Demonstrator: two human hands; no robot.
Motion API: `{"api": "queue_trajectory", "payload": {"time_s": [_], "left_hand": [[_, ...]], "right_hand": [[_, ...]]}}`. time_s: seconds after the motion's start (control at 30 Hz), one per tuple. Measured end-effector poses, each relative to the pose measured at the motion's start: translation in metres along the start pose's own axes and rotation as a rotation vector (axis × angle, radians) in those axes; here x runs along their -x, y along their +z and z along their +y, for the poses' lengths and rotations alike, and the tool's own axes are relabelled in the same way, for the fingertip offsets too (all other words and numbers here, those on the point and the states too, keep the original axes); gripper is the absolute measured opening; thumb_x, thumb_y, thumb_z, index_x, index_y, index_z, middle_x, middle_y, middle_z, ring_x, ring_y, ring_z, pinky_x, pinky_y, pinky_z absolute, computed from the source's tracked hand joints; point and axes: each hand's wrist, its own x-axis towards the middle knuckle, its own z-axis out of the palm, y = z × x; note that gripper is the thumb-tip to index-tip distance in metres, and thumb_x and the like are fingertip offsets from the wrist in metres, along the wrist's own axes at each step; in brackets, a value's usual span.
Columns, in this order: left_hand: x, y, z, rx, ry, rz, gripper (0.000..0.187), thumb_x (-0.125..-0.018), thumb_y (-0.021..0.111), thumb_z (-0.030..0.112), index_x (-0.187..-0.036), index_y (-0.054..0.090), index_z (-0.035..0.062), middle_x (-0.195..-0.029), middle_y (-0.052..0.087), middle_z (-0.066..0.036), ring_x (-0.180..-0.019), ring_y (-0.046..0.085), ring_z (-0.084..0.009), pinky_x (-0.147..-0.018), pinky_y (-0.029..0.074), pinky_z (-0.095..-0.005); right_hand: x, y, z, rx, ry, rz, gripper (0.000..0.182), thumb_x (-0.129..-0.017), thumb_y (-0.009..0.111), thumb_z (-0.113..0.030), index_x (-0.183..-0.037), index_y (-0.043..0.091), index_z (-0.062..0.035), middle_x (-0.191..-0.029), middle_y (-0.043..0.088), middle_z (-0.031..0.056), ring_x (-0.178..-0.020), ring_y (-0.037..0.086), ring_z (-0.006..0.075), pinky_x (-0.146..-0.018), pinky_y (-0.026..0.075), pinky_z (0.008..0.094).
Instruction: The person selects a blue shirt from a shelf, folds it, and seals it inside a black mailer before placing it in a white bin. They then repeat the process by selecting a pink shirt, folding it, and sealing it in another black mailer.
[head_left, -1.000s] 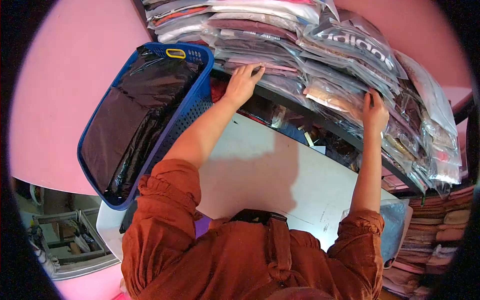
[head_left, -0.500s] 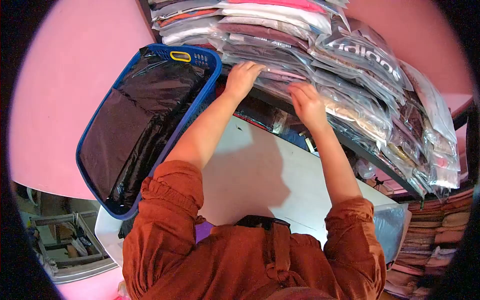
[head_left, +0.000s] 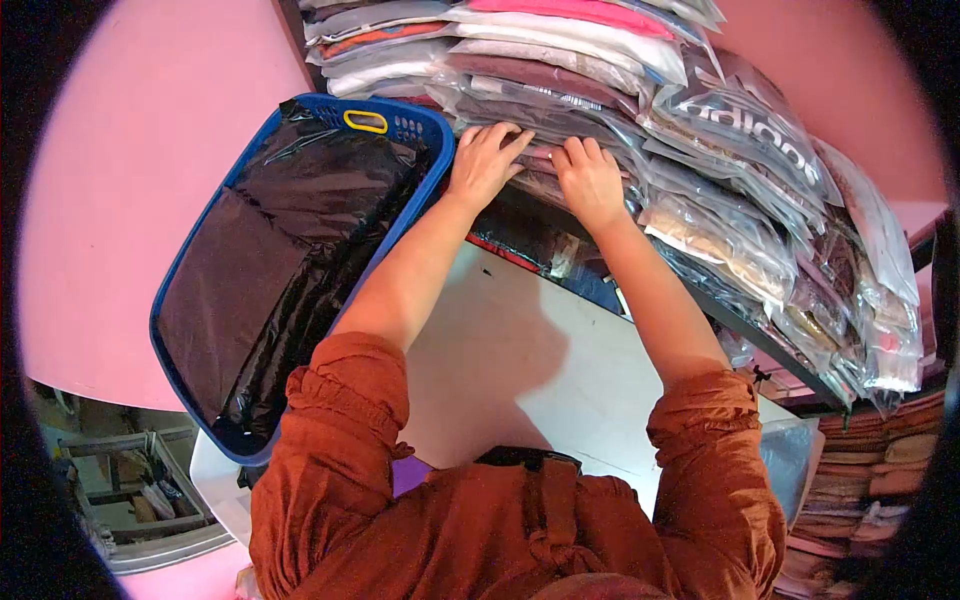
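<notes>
Clear-bagged folded garments are piled in a stack (head_left: 540,70) on a dark shelf. Both hands are at the front edge of this stack, low down. My left hand (head_left: 487,163) has its fingers bent over the edges of the bags. Close to its right, my right hand (head_left: 590,180) rests with fingers curled against the same bags, beside a thin pink edge. What the fingertips hold, if anything, is hidden among the plastic.
A blue basket (head_left: 440,150) with black plastic-wrapped contents stands at the left. Below the shelf is a white tabletop (head_left: 480,350). More bagged garments (head_left: 740,120) are at the right, with folded cloth stacks (head_left: 865,480) lower right.
My right hand has moved up and left, closer to my left hand and onto the bags. My left hand has shifted only slightly.
</notes>
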Motion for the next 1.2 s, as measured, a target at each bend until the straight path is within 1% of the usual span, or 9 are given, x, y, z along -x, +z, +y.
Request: {"api": "queue_trajectory", "payload": {"time_s": [0.13, 0.2, 0.33, 0.4, 0.53, 0.63, 0.77, 1.0, 1.2], "left_hand": [[-0.003, 0.002, -0.002, 0.011, 0.022, 0.044, 0.048, -0.068, 0.076, 0.019, -0.112, 0.059, 0.0157, -0.104, 0.055, -0.005, -0.1, 0.054, -0.0262, -0.092, 0.04, -0.0501], [-0.007, 0.006, -0.004, 0.238, -0.183, 0.062, 0.04, -0.064, 0.078, 0.015, -0.1, 0.061, 0.0134, -0.102, 0.056, -0.005, -0.096, 0.055, -0.029, -0.09, 0.042, -0.046], [-0.005, 0.008, -0.009, 0.152, -0.024, 0.073, 0.039, -0.062, 0.079, 0.014, -0.096, 0.06, 0.013, -0.101, 0.056, -0.005, -0.097, 0.055, -0.0293, -0.092, 0.042, -0.0451], [-0.004, 0.008, -0.008, 0.121, -0.014, 0.07, 0.04, -0.063, 0.079, 0.014, -0.098, 0.061, 0.0138, -0.102, 0.056, -0.004, -0.098, 0.055, -0.029, -0.094, 0.041, -0.0472], [-0.002, 0.007, -0.005, 0.048, -0.042, 0.037, 0.043, -0.065, 0.078, 0.015, -0.104, 0.062, 0.0171, -0.106, 0.055, -0.002, -0.102, 0.055, -0.0271, -0.1, 0.035, -0.0549], [-0.002, 0.009, -0.003, 0.059, -0.091, 0.017, 0.041, -0.066, 0.077, 0.019, -0.104, 0.063, 0.0194, -0.108, 0.054, -0.001, -0.105, 0.055, -0.0251, -0.102, 0.03, -0.0602], [-0.003, 0.007, -0.001, -0.002, -0.127, -0.027, 0.039, -0.068, 0.076, 0.024, -0.105, 0.063, 0.0225, -0.108, 0.055, 0.001, -0.105, 0.055, -0.023, -0.101, 0.024, -0.0661], [-0.007, 0.006, -0.006, -0.014, -0.127, -0.069, 0.042, -0.067, 0.076, 0.028, -0.107, 0.064, 0.0241, -0.108, 0.053, 0.002, -0.109, 0.053, -0.0201, -0.104, 0.021, -0.0643], [-0.004, 0.012, -0.013, 0.038, -0.107, -0.081, 0.045, -0.067, 0.077, 0.027, -0.109, 0.063, 0.0224, -0.11, 0.054, -0.001, -0.109, 0.053, -0.0236, -0.102, 0.019, -0.0663]], "right_hand": [[-0.008, 0.009, -0.003, 0.077, 0.002, -0.084, 0.012, -0.074, 0.056, -0.018, -0.082, 0.061, -0.0106, -0.083, 0.05, 0.0023, -0.083, 0.052, 0.0201, -0.065, 0.046, 0.0322], [-0.007, 0.009, -0.002, 0.144, -0.071, -0.086, 0.013, -0.076, 0.056, -0.02, -0.083, 0.062, -0.0112, -0.084, 0.051, 0.0021, -0.085, 0.052, 0.0195, -0.064, 0.045, 0.0317], [-0.014, 0.019, -0.015, 0.24, -0.112, -0.183, 0.016, -0.076, 0.056, -0.022, -0.083, 0.065, -0.0098, -0.083, 0.053, 0.0023, -0.082, 0.054, 0.0195, -0.06, 0.045, 0.0309], [-0.024, 0.026, -0.023, 0.337, -0.067, -0.301, 0.018, -0.076, 0.057, -0.023, -0.081, 0.067, -0.0081, -0.081, 0.055, 0.0032, -0.08, 0.056, 0.0195, -0.056, 0.044, 0.0311], [-0.022, 0.024, -0.015, 0.241, -0.077, -0.209, 0.018, -0.076, 0.058, -0.023, -0.077, 0.068, -0.0079, -0.081, 0.057, 0.004, -0.08, 0.058, 0.0195, -0.059, 0.048, 0.0313], [-0.02, 0.021, -0.014, 0.188, -0.074, -0.253, 0.017, -0.075, 0.059, -0.022, -0.078, 0.067, -0.0079, -0.082, 0.058, 0.0045, -0.08, 0.058, 0.0194, -0.061, 0.05, 0.0312], [-0.021, 0.014, -0.002, 0.113, -0.135, -0.199, 0.013, -0.075, 0.058, -0.018, -0.077, 0.066, -0.0087, -0.085, 0.059, 0.0049, -0.082, 0.059, 0.0196, -0.064, 0.05, 0.0319], [-0.014, 0.005, 0.009, 0.072, -0.171, -0.182, 0.012, -0.075, 0.057, -0.017, -0.077, 0.066, -0.0083, -0.084, 0.058, 0.0047, -0.082, 0.059, 0.0194, -0.067, 0.049, 0.0307], [-0.012, 0.007, 0.003, 0.118, -0.121, -0.171, 0.009, -0.074, 0.055, -0.015, -0.075, 0.06, -0.0083, -0.081, 0.054, 0.0049, -0.082, 0.057, 0.0192, -0.066, 0.049, 0.0315]]}}
